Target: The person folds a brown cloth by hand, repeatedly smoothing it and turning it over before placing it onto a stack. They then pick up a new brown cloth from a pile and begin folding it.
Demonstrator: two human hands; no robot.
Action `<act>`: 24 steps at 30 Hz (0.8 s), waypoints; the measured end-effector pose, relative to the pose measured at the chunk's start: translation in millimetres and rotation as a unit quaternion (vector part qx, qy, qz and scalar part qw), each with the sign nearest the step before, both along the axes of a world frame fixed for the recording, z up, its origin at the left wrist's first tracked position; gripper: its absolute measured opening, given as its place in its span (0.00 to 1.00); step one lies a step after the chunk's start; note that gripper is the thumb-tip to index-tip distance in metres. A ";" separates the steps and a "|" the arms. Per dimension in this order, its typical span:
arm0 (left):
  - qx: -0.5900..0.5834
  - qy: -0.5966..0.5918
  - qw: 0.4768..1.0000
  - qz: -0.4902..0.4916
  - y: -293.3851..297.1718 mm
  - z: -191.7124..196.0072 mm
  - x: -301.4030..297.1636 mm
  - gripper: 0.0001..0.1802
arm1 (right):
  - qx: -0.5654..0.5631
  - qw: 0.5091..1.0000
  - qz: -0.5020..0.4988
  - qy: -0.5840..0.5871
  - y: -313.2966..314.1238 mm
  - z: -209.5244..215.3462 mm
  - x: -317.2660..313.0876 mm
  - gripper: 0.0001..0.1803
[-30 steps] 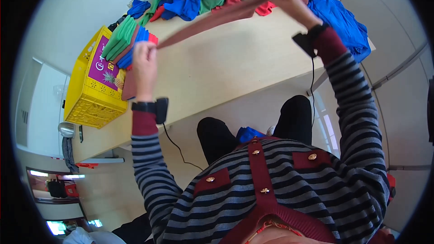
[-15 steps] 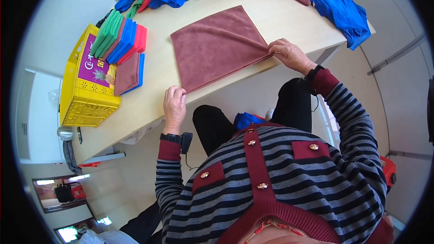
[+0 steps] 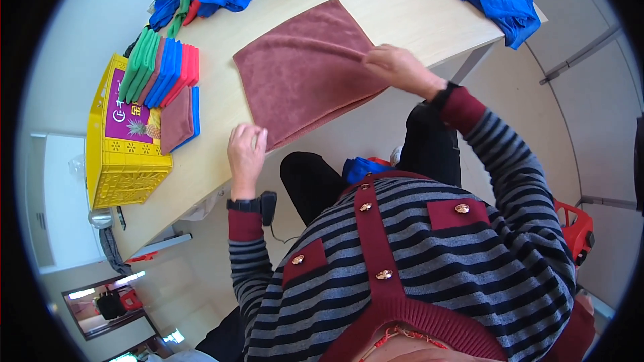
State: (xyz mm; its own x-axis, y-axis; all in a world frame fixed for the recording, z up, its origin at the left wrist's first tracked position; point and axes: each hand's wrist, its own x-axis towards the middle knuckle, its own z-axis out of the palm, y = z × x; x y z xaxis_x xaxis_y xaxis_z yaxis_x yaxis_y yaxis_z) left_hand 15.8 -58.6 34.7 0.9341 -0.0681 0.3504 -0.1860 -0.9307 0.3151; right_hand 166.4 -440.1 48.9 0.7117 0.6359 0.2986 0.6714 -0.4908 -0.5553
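Soft, even daylight-like brightness fills the room; the pale tabletop [image 3: 416,17] is evenly lit, with only faint shadows; the brown cloth [image 3: 302,74] shows a muted sheen and gentle shading along its ridge; small highlights glint on the metal buttons [image 3: 365,207]; bright panes [image 3: 82,293] at lower left glare nearly white; the floor [image 3: 194,268] looks duller; the fisheye lens bends straight edges towards a black, blue-fringed rim, where small details turn soft.

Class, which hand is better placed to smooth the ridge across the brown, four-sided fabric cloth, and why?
Probably the right hand: it touches the cloth at the right end of the ridge; the left hand is by the near left corner.
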 end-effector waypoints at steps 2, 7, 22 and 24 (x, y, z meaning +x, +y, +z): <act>0.002 -0.019 1.000 -0.009 -22.4 -1.4 35.1 0.10 | 0.027 0.998 0.013 -0.049 37.2 -23.4 8.4 0.15; 0.101 -0.031 0.994 0.005 -37.0 -42.6 85.6 0.29 | -0.095 0.987 -0.061 -0.118 118.5 -33.1 3.6 0.32; 0.134 0.065 0.987 0.060 -29.3 -60.3 82.1 0.36 | -0.207 0.965 -0.138 -0.077 69.9 -69.5 79.4 0.39; 0.133 0.057 0.988 0.061 -26.4 -61.5 79.0 0.36 | -0.228 0.962 -0.140 -0.063 67.3 -63.3 84.9 0.40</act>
State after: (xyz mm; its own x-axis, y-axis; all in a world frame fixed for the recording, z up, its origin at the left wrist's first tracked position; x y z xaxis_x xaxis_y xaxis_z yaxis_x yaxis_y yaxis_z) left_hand 94.8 -85.1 -26.8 0.9734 -0.0289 0.2275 -0.0455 -0.9966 0.0682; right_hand 251.3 -372.8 -14.3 0.8504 0.5098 0.1301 0.5255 -0.8351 -0.1628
